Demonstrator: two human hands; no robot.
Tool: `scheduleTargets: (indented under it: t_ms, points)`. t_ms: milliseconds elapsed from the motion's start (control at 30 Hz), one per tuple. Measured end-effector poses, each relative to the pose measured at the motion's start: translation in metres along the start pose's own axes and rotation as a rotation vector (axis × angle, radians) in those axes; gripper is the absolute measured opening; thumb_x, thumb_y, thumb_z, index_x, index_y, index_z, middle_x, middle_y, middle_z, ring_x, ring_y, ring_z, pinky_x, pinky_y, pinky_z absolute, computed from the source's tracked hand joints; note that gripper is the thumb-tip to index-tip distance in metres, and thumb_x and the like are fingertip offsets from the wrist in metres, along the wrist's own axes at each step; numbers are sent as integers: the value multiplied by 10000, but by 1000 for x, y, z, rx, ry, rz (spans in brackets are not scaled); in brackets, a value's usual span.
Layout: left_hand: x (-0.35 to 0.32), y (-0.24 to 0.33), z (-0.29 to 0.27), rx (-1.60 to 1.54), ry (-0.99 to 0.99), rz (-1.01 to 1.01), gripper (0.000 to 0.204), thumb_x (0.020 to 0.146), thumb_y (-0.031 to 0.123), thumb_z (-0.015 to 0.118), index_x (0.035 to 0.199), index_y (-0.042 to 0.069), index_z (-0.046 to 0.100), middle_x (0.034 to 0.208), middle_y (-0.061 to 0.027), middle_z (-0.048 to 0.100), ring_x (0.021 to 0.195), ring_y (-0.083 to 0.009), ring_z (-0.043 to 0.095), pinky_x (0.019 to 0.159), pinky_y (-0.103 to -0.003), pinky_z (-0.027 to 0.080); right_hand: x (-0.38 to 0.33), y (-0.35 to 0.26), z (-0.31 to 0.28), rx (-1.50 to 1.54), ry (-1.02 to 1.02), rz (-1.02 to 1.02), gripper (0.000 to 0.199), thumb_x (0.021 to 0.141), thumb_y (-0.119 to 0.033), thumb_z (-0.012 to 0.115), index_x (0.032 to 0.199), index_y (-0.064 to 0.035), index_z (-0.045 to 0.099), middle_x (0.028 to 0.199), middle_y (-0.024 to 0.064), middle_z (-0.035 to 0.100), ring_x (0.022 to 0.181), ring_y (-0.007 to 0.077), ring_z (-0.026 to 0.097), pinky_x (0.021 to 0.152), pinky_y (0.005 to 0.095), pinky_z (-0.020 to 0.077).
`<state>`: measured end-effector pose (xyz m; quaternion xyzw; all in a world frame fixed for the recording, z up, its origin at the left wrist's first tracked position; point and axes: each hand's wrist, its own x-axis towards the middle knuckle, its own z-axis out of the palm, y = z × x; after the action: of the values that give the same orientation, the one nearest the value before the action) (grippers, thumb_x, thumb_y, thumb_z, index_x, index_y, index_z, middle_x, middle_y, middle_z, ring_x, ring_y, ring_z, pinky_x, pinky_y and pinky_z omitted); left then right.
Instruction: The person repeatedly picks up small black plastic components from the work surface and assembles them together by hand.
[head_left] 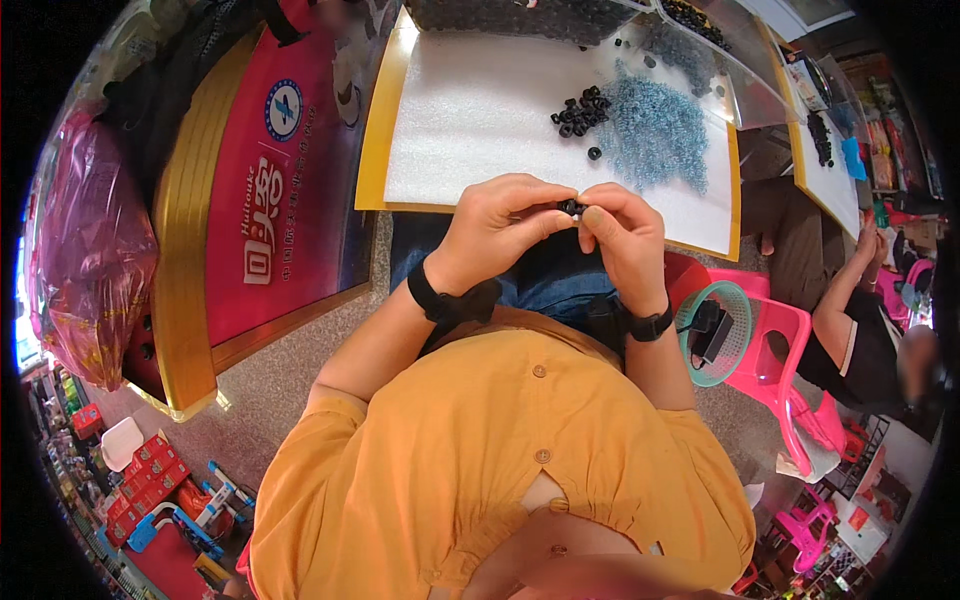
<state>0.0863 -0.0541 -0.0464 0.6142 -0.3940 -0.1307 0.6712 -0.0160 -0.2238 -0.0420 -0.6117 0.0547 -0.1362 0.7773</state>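
Black pieces (571,207) sit between two hands (490,228) (630,235), one bead (594,153) lying nearby.

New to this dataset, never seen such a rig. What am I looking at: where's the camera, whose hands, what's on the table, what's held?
There is no robot here: these are a person's bare hands. The one picture comes from a fisheye camera on that person's head, looking down, so straight edges bend toward the rim and the orange shirt fills the lower middle. Picture left is the wearer's left.

The left hand and right hand meet at the near edge of a white work surface, pinching something small and black between the fingertips; its exact shape is too small to tell. Beyond it on the surface lie a cluster of black pieces and spread blue beads. Another person sits off to the right.
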Motion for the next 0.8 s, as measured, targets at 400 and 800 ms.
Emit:
scheduleTargets:
  t_ms: [400,800]
  points:
    - [3,4,-2,48,-72,126,250,816,72,751,1063,51,722,812,-31,570,724,-113,535,617,-243,418,2,12,-9,522,-229,426,262,910,-156,623,1104,20,611,774,76,639,520,103,532,440,216,402]
    - [3,10,-4,201,15,99,243,813,64,754,1052,42,709,953,-88,690,750,-136,628,620,-235,496,-9,-8,12,-105,64,-20,157,886,7,673,1039,39,669,859,80,669,628,95,603,551,204,490]
